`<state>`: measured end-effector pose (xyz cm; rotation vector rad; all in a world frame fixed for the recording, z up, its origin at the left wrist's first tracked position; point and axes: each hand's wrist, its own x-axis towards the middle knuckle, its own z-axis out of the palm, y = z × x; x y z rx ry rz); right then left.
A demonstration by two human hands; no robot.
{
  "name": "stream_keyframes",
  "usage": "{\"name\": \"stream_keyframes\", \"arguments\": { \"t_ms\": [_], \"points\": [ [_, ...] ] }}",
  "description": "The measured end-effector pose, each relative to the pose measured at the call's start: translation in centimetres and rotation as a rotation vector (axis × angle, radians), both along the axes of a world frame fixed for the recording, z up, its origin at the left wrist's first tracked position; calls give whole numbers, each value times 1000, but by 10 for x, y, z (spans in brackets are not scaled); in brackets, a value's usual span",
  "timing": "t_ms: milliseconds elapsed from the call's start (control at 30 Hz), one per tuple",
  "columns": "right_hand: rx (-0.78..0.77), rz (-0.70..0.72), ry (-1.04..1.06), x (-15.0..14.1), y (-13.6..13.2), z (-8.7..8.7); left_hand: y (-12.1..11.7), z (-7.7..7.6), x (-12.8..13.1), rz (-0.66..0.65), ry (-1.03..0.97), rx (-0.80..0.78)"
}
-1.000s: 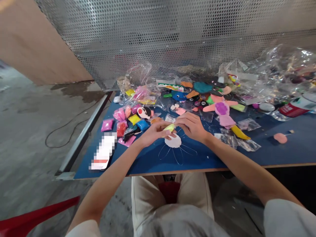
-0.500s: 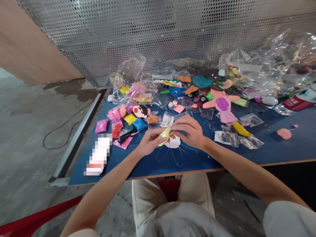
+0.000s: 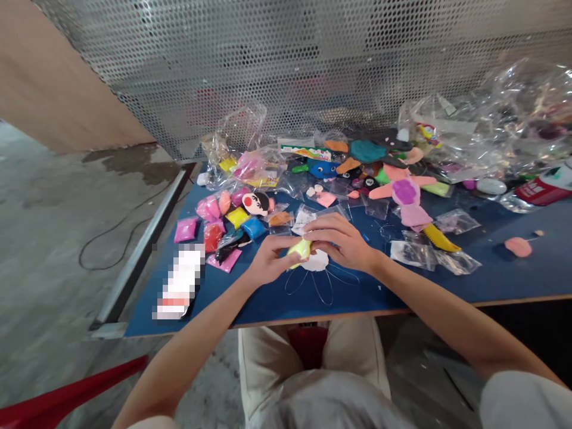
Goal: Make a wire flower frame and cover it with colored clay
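Note:
Over the near middle of the blue table (image 3: 513,277), my left hand (image 3: 268,259) and my right hand (image 3: 342,238) meet around a small lump of yellow-green clay (image 3: 300,249). Both hands pinch it between fingers and thumbs. Just below them a white clay disc (image 3: 318,261) lies on the table, with thin wire loops (image 3: 319,286) spreading out from it toward me.
Small packets of coloured clay (image 3: 223,223) lie left of my hands, with a blurred-out flat object (image 3: 179,283) nearer the left edge. Finished clay figures (image 3: 404,196) and crumpled clear bags (image 3: 491,137) fill the back and right. A perforated metal screen (image 3: 286,65) stands behind.
The yellow-green clay has changed from a longer strip to a more compact lump between my fingers. My hands stay over the white disc; the view shifted slightly.

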<state>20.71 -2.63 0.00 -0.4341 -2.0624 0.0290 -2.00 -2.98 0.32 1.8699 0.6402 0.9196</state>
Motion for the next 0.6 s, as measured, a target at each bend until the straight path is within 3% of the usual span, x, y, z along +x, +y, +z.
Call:
{"name": "stream_keyframes", "arguments": {
  "t_ms": [167, 300, 433, 600],
  "points": [
    [-103, -13, 41, -2, -2, 2, 4, -2, -5, 139, 133, 357],
    [-366, -88, 129, -6, -4, 1, 6, -12, -6, 381, 284, 628],
    [-568, -69, 147, -13, -4, -1, 3, -16, -4, 525, 477, 538],
    [-509, -105, 103, -16, -6, -2, 0, -13, 3, 469, 489, 441]
  ]
}}
